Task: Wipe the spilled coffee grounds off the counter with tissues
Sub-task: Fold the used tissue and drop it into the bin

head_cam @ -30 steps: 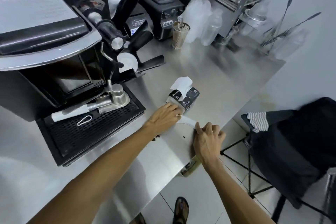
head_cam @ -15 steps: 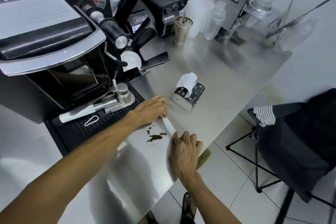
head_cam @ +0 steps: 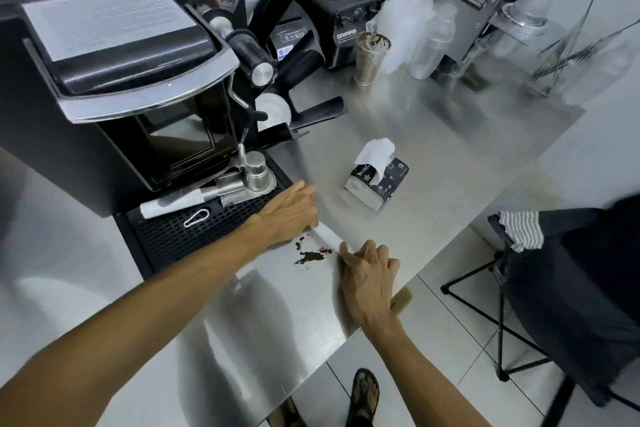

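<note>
A small pile of dark coffee grounds lies on the steel counter, just in front of a folded white tissue. The tissue is stretched flat between both hands. My left hand presses its far end down beside the drip tray. My right hand pins its near end close to the counter's edge. A black tissue box with one white sheet sticking up stands behind the hands.
An espresso machine with a black drip tray fills the left. A blender, a paper cup and plastic bottles stand at the back. The counter edge runs at right; a chair with dark cloth stands beyond it.
Both hands slid the tissue toward me and left, away from the tissue box. The grounds, hidden a second ago, now lie exposed in front of the tissue.
</note>
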Demonstrator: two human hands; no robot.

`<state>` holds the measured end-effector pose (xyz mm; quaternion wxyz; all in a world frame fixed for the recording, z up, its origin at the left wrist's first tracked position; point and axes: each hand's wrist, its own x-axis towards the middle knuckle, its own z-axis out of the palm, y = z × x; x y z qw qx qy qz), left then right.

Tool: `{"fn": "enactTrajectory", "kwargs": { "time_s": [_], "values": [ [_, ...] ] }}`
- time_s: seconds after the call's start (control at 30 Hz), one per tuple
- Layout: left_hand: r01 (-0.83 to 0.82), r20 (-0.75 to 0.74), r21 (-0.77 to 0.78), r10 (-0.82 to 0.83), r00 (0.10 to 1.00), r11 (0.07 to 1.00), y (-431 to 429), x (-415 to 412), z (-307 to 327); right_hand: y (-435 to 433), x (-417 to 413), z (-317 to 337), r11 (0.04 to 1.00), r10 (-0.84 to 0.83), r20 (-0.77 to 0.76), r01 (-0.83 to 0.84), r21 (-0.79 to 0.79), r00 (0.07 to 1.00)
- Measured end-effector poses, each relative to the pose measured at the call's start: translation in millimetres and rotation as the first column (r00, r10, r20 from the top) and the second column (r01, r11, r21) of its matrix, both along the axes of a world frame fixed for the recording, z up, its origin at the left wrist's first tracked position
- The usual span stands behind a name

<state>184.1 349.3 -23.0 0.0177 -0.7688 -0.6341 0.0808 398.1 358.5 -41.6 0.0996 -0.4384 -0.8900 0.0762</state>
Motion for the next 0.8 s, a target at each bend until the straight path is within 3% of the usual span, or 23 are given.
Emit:
{"fn": "enactTrajectory", "kwargs": {
  "time_s": [0.17,0.37,0.53,0.8],
  "values": [
    [-0.040,-0.023,0.049,0.041,0.999,0.998,-5,1,9,4,-3,21,0.999,-0.032,-0.212,0.037,0.019,0.977],
    [-0.088,-0.104,0.032,0.091,0.990,0.996,-1,28,12,27,8,-6,0.993,-0.070,0.049,0.064,0.102,0.996],
    [-0.032,-0.111,-0.004,0.032,0.993,0.999,-12,27,15,-17,1,-1,0.993,-0.113,0.080,0.112,0.022,0.990],
    [-0.113,-0.233,-0.077,0.092,0.968,0.991,-39,29,23,-48,-22,5,0.990,-0.122,0.127,0.129,-0.050,0.984]
  ]
}}
